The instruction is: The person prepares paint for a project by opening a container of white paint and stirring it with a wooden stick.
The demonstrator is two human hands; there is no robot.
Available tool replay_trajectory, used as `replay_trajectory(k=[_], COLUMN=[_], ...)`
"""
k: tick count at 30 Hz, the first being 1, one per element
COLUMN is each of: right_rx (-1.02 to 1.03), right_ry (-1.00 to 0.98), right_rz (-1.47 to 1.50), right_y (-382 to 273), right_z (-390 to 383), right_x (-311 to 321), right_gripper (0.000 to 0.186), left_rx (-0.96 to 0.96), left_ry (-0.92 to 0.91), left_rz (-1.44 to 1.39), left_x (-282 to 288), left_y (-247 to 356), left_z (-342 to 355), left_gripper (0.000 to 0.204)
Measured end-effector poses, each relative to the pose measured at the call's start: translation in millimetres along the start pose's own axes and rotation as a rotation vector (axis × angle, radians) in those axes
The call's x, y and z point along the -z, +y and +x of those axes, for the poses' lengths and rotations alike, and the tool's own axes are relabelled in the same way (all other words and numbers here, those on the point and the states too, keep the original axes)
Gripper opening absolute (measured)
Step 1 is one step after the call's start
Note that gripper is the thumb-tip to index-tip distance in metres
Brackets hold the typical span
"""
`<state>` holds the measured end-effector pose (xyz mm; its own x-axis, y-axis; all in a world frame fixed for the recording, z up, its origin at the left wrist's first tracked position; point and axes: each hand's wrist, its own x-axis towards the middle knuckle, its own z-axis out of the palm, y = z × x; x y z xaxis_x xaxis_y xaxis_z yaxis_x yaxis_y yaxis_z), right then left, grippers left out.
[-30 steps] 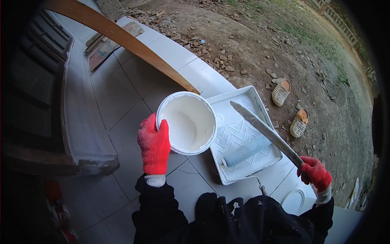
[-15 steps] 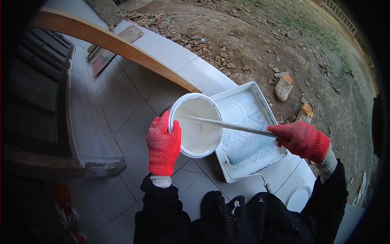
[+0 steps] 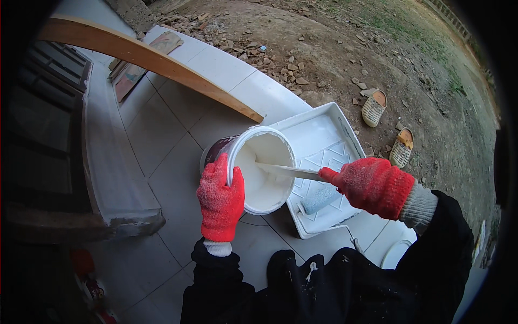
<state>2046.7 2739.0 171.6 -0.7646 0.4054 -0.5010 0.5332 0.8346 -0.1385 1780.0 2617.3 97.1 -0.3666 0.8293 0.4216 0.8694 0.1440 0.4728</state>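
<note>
My left hand (image 3: 221, 201), in a red glove with a pale cuff, grips the near-left rim of a paint bucket (image 3: 220, 147). The bucket leans toward the right, and its dark outer side shows. White paint (image 3: 258, 188) lies inside it. A long, flat stirring stick (image 3: 294, 171), coated white, reaches into the paint, its lower end hidden. My right hand (image 3: 373, 186), also red-gloved, is closed around the stick's outer part. Just right of the bucket sits a white paint tray (image 3: 306, 131) with a ridged floor. A pale blue paint roller (image 3: 321, 198) lies in the tray, partly behind my right hand.
A wooden beam (image 3: 151, 60) slants over the tiled floor (image 3: 167, 121) from the upper left. A round white lid (image 3: 395, 254) lies by my right forearm. Two slippers (image 3: 373, 108) rest on the stony ground beyond the tiles. Dark window frames (image 3: 65, 70) stand at left.
My right hand has moved left toward the bucket, so less of the stick shows outside it. The bucket has tipped, showing more of its dark side. My left hand keeps its grip.
</note>
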Motion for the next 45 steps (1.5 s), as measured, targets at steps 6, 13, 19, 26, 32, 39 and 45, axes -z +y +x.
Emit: replay_trajectory(k=[6, 13, 19, 26, 32, 39, 45], right_rx=[-0.147, -0.311, -0.307, -0.401, -0.448, -0.623, -0.619], right_ry=[-0.112, -0.302, -0.196, -0.024, 0.186, 0.327, 0.216], right_rz=[0.511, 1.125, 1.313, 1.49, 1.554, 1.5, 1.187], right_y=[21, 31, 50, 62, 41, 21, 56], right_z=[9, -4, -47, -112, -222, -293, -255], right_x=[-4, -26, -62, -75, -32, -18, 3], right_gripper=[0.029, 0.042, 0.045, 0.048, 0.046, 0.055, 0.056], left_rx=[0.021, 0.042, 0.136, 0.213, 0.222, 0.206, 0.294], left_ry=[-0.026, -0.043, 0.01, 0.052, 0.069, 0.044, 0.099], left_rz=[0.041, 0.014, -0.024, -0.058, -0.059, -0.096, -0.121], left_x=[4, 0, -5, -2, 71, 86, 84], left_y=[2, 11, 30, 47, 86, 107, 116], left_z=[-5, 0, 8, 23, 28, 24, 15], left_gripper=[0.037, 0.037, 0.032, 0.032, 0.034, 0.033, 0.031])
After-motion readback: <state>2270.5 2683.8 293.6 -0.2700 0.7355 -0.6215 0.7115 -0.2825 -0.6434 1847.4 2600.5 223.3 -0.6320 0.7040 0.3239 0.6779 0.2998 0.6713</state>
